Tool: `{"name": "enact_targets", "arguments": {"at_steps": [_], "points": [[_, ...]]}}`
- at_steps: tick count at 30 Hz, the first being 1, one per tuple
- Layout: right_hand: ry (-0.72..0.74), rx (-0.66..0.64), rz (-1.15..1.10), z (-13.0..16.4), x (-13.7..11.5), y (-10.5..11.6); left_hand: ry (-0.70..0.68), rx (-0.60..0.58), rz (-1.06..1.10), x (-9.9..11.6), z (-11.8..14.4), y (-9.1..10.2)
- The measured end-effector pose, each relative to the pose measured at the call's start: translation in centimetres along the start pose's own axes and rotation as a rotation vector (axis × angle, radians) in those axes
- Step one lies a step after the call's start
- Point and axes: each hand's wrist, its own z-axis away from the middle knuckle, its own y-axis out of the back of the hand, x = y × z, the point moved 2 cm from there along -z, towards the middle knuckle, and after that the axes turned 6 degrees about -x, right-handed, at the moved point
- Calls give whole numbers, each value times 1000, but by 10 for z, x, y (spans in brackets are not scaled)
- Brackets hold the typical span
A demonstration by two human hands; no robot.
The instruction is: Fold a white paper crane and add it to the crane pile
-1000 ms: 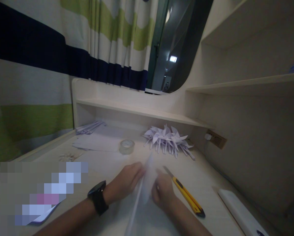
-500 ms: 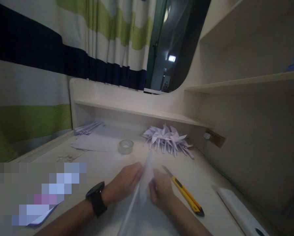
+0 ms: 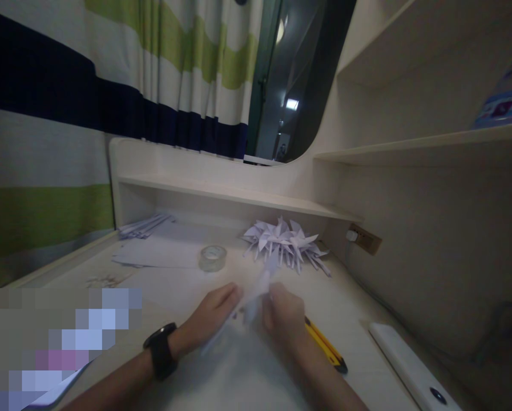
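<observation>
A: Head view. Report the position and orientation of the folded paper (image 3: 256, 299).

B: It sits on the desk (image 3: 358, 311), directly in front of the tape roll (image 3: 212, 258) on the side toward the person. Its long axis runs from the lower left, near the watch (image 3: 160, 351), up to the right; the pointed tip aims toward the pile of folded paper shapes (image 3: 283, 244) right of the tape roll.

A: Hand states?

B: The left hand (image 3: 213, 319) is loosely curled, its fingers laid along the left face of the paper and pressing it. The right hand (image 3: 283, 317) is closed, pinching the paper's right edge between thumb and fingers. Both hands have hold of the same piece.

A: Adjacent items?

B: A yellow utility knife (image 3: 326, 349) lies right of the right hand, partly covered by it. A white flat device (image 3: 412, 371) lies further right. Loose sheets (image 3: 155, 254) lie left of the tape roll.

A: Differences from the earlier frames?

B: The paper stood steeper before, tip nearly upright; it now leans lower and more to the right. The right hand has shifted over the knife's blade end, which was fully exposed earlier. The tape roll has not moved on the desk.
</observation>
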Motion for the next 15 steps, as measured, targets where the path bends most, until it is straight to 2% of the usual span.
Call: {"name": "enact_targets", "arguments": {"at_steps": [2,4,8,11,15], "points": [[-64,-24,58,-1,7,0,7,-113,-5,-5,-1,-5],[-112,-45,89,-1,12,-2,3,-175,-37,-11,-1,-9],[-183,-61,96,1,17,-5,30,-132,-71,-30,-1,-12],[-192,-59,50,-3,22,-3,90,-153,37,-42,-4,-11],[-209,15,-47,-9,39,0,80,-183,140,-41,-9,-3]]}}
